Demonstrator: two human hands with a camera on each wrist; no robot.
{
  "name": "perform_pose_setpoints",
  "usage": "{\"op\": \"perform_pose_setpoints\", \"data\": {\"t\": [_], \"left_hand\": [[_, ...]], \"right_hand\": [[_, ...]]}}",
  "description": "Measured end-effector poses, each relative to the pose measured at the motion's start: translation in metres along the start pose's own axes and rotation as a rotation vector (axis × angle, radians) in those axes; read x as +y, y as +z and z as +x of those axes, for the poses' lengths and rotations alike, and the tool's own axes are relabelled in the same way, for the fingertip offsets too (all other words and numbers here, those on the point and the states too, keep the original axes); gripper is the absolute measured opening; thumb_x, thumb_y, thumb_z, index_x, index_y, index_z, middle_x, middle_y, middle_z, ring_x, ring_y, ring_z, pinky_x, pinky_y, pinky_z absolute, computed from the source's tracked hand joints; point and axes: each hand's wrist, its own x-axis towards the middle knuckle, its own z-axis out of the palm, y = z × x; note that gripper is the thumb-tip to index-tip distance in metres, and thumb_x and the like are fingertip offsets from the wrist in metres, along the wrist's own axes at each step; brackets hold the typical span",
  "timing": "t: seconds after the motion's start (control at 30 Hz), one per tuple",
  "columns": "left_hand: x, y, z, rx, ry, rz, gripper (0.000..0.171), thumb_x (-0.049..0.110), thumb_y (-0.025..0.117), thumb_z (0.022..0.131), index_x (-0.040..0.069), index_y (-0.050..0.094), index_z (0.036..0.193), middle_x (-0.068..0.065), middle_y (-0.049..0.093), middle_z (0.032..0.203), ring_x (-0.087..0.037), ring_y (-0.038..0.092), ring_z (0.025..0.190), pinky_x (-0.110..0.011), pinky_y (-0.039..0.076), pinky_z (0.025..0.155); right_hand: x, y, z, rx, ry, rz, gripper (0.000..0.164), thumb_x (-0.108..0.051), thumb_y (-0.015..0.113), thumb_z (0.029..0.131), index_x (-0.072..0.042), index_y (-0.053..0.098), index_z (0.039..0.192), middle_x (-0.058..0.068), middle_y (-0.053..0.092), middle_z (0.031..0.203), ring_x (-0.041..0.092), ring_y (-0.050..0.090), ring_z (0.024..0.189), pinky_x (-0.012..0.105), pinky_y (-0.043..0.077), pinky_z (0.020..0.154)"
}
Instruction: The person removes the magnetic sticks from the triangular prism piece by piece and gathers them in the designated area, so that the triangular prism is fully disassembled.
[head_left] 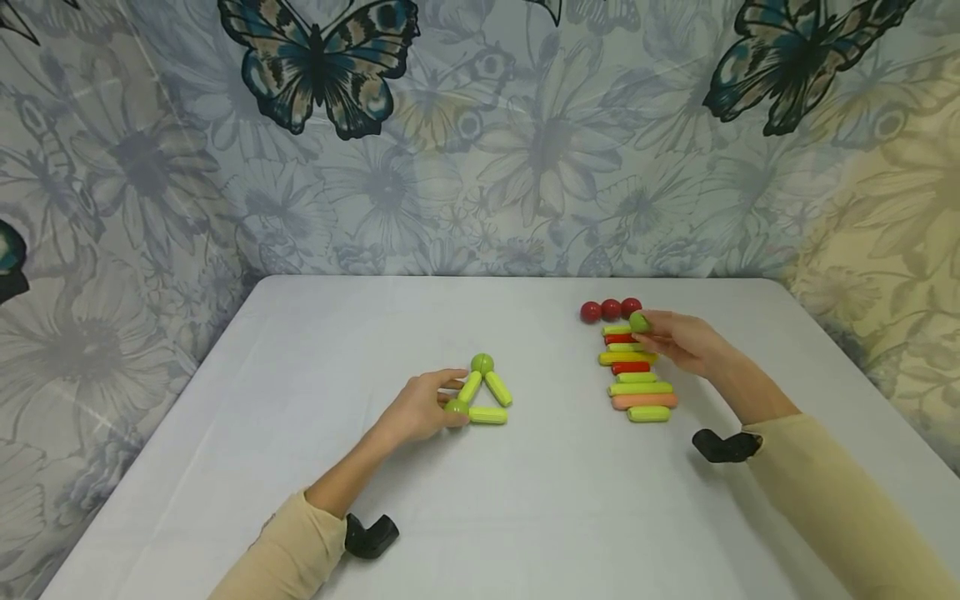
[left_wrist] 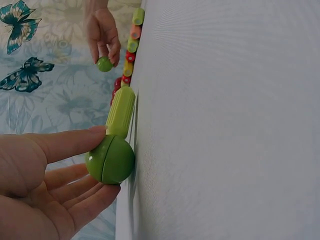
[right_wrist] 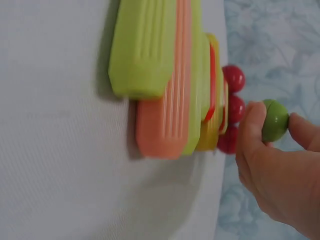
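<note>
My left hand (head_left: 423,406) pinches a green ball (left_wrist: 111,159) between thumb and fingers at the near left corner of a small figure on the table. From that ball one light green rod (head_left: 488,415) runs right and another rod (head_left: 470,387) runs up to a second green ball (head_left: 482,363). A third light green rod (head_left: 498,389) slants down from the upper ball; its lower end lies close to the first rod's end. My right hand (head_left: 684,340) pinches another green ball (right_wrist: 275,120), raised above the far end of a row of colored rods.
Light green, red, yellow and orange rods lie side by side, the orange rod (head_left: 645,402) near the front. Several red balls are not seen beyond three; one red ball (head_left: 590,312) is leftmost at the back. A white cloth covers the table (head_left: 555,517), against a patterned wall (head_left: 480,192).
</note>
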Motion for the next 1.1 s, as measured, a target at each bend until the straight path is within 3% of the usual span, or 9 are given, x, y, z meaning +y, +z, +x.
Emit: {"op": "perform_pose_setpoints", "data": {"t": [0.13,0.33,0.47,0.73,1.1], "left_hand": [[-0.001,0.000,0.000,-0.004,0.015,0.003,0.066,0.008,0.078,0.079,0.005,0.049,0.138,-0.013,0.057,0.129,-0.032,0.057,0.114,-0.039,0.051,0.088],[-0.003,0.000,-0.001,-0.003,0.020,0.012,0.065,0.008,0.078,0.080,0.004,0.049,0.138,-0.013,0.057,0.129,-0.032,0.057,0.114,-0.040,0.050,0.089],[-0.002,0.000,-0.001,-0.003,0.013,-0.002,0.066,0.008,0.078,0.080,0.006,0.049,0.139,-0.012,0.057,0.130,-0.031,0.057,0.115,-0.039,0.050,0.089],[0.000,-0.001,0.001,0.002,0.011,0.002,0.065,0.008,0.078,0.079,0.006,0.049,0.138,-0.012,0.057,0.130,-0.031,0.057,0.114,-0.039,0.050,0.089],[-0.002,0.000,0.002,0.008,0.005,0.011,0.066,0.010,0.078,0.080,0.005,0.049,0.138,-0.012,0.057,0.130,-0.031,0.057,0.115,-0.040,0.049,0.091]], "right_hand": [[0.000,-0.012,0.009,0.094,-0.009,-0.055,0.070,-0.027,0.049,0.100,-0.003,0.010,0.152,0.007,0.039,0.121,0.007,0.059,0.087,0.018,0.048,0.086],[0.004,-0.030,0.024,0.213,-0.045,-0.160,0.074,-0.032,0.054,0.097,0.001,0.016,0.151,0.008,0.040,0.121,0.006,0.053,0.086,0.016,0.049,0.081],[0.006,-0.038,0.035,0.266,-0.079,-0.171,0.072,-0.030,0.054,0.097,0.006,0.020,0.148,0.009,0.041,0.117,0.004,0.054,0.079,0.015,0.050,0.076],[0.008,-0.042,0.051,0.345,-0.100,-0.227,0.069,-0.031,0.052,0.098,0.008,0.024,0.147,0.010,0.045,0.112,-0.001,0.055,0.067,0.013,0.050,0.069],[0.009,-0.040,0.069,0.449,-0.088,-0.313,0.072,-0.040,0.056,0.094,0.003,0.032,0.146,0.008,0.046,0.114,0.001,0.053,0.070,0.012,0.049,0.067]]}}
